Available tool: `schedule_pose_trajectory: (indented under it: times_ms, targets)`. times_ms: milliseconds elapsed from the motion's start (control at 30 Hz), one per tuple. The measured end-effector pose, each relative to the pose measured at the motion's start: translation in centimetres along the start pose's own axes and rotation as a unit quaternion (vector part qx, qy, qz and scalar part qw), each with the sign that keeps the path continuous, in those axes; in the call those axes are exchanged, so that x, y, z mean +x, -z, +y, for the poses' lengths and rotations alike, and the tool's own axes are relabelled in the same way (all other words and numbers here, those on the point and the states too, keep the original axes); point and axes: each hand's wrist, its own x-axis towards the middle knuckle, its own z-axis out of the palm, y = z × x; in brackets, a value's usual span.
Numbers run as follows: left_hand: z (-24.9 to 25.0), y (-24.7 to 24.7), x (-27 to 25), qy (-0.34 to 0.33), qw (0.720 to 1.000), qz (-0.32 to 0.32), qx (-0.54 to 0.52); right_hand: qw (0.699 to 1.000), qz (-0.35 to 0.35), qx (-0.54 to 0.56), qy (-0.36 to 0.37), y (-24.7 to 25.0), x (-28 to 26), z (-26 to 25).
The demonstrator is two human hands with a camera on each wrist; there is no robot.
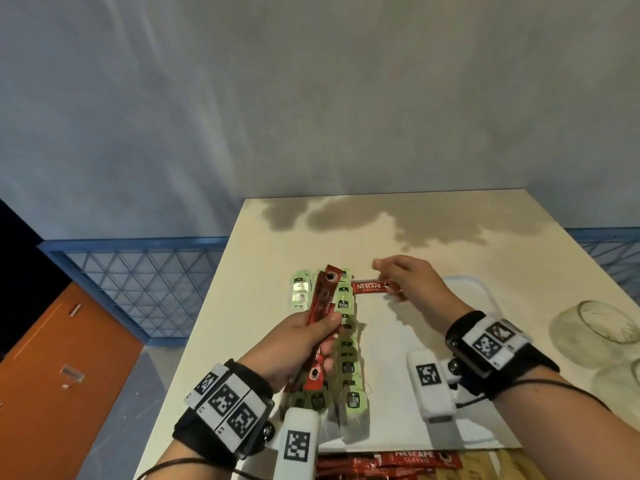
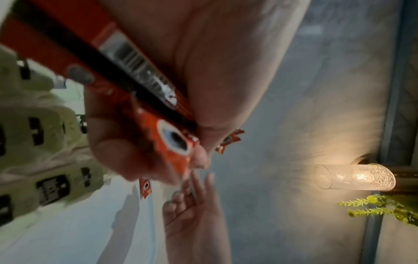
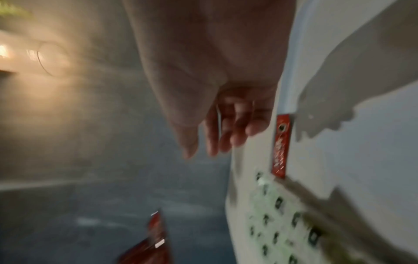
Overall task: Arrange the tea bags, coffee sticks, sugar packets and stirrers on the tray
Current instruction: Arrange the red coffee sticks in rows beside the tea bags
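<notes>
Left hand (image 1: 304, 344): we see it gripping a bundle of red foil coffee sticks (image 1: 320, 313) above the green tea bags (image 1: 346, 344) on the white plastic tray (image 1: 408, 344). Right hand (image 1: 412, 282): fingers loose, empty, over one laid stick (image 1: 372, 287). Risk: bundle slipping, scattering bags.

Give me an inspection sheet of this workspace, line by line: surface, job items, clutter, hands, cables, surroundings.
Surface: white tray on a cream table with dark stains at the far edge.
Job items: rows of green tea bags on the tray's left side; one coffee stick lying on the tray beside them; more coffee sticks at the near edge. Sugar packets and stirrers: nothing seen.
Clutter: two glass jars on the right.
Hands: left hand grips a bundle of coffee sticks; right hand open above the lone stick.
Cables: thin black cords at both wrists.
Surroundings: grey wall, blue mesh railing, lit wall lamp.
</notes>
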Motion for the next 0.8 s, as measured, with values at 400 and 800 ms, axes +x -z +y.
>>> schedule_pose_trajectory:
  times_ms: [400,800]
  targets:
    - [-2.1,-2.0,-2.7,0.012,0.998,-0.057,0.019,0.998,-0.03,0.014,0.058,-0.6,-7.1,-1.6]
    - [-2.9,-4.5,-4.1,-0.106,0.975,0.193,-0.037,0.995,-0.027,0.091,-0.004,-1.4,-11.2,0.0]
